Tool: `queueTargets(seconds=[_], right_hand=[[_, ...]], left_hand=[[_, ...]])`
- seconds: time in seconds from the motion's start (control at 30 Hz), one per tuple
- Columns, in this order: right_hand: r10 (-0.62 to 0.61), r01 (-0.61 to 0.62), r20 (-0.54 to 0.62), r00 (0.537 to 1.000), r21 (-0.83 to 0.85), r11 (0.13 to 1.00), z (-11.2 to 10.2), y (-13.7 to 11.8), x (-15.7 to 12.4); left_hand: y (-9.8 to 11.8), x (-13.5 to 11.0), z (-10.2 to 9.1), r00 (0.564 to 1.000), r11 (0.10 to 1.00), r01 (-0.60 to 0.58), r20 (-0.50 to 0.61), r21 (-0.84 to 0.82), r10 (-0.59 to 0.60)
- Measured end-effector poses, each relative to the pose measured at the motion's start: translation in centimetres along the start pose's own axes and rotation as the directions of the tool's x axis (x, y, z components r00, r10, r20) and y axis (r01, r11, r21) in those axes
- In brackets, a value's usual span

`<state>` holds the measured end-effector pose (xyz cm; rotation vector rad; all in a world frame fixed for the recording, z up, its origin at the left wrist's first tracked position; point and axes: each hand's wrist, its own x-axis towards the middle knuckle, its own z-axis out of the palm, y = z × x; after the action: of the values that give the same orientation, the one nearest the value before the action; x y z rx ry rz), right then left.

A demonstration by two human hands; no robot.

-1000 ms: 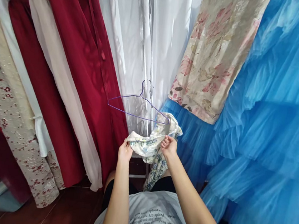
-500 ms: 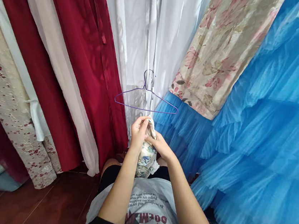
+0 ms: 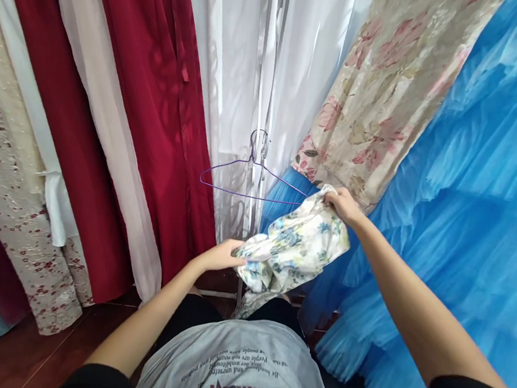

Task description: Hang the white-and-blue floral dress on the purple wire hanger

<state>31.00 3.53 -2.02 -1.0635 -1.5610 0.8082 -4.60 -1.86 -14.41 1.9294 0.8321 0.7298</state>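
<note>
A white garment with a blue and yellow floral print [image 3: 299, 242] is stretched at a slant between my two hands, above my lap. My left hand [image 3: 223, 255] is closed on its lower left edge. At the upper right end, my right hand [image 3: 344, 205] grips the cloth with the fingers pinched. Part of the garment hangs down between my legs; its full shape is bunched and I cannot make out the kind. Just behind it a thin purple wire hanger [image 3: 228, 167] hangs bare from pale straps, its right end partly covered by the cloth.
Dark red gowns [image 3: 143, 94] and a pale pink one [image 3: 99, 70] hang at left. White fabric [image 3: 240, 61] is straight ahead. At right hang a beige floral dress [image 3: 380, 108] and a ruffled blue tulle gown [image 3: 458, 242]. Brown-red tiles [image 3: 57, 358] show at lower left.
My hands have moved apart, the right one up and rightward, the left one down and leftward. The bunched garment is now spread out between them.
</note>
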Motion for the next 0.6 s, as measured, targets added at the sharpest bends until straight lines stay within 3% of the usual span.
queueTargets(seconds=[0.1,0.2,0.33,0.4,0.5,0.6], right_hand=[[0.024,-0.024,-0.048,0.999,0.013,1.0,0.2,0.5,4.4],[0.072,-0.072,-0.009,0.997,0.059,0.996,3.4,0.9,7.6],[0.129,-0.14,0.093,0.987,0.128,0.982,8.1,1.1,9.0],[0.148,-0.172,0.15,0.978,0.163,0.972,9.2,1.0,8.6],[0.157,-0.205,0.22,0.963,0.217,0.954,9.0,0.5,7.6],[0.155,-0.229,0.283,0.947,0.25,0.941,7.7,-0.5,6.9]], left_hand=[[2.2,0.0,-3.4,0.99,0.99,-0.044,-0.126,0.136,0.061],[5.0,-0.2,-6.3,0.958,0.953,-0.095,-0.233,0.287,0.166],[6.8,-2.0,-9.7,0.951,0.951,-0.105,-0.251,0.29,0.181],[6.2,-3.3,-11.3,0.953,0.934,-0.084,-0.245,0.348,0.177],[3.9,-4.9,-13.4,0.959,0.865,0.008,-0.249,0.502,0.135],[1.5,-5.3,-15.5,0.923,0.811,0.146,-0.373,0.566,0.094]])
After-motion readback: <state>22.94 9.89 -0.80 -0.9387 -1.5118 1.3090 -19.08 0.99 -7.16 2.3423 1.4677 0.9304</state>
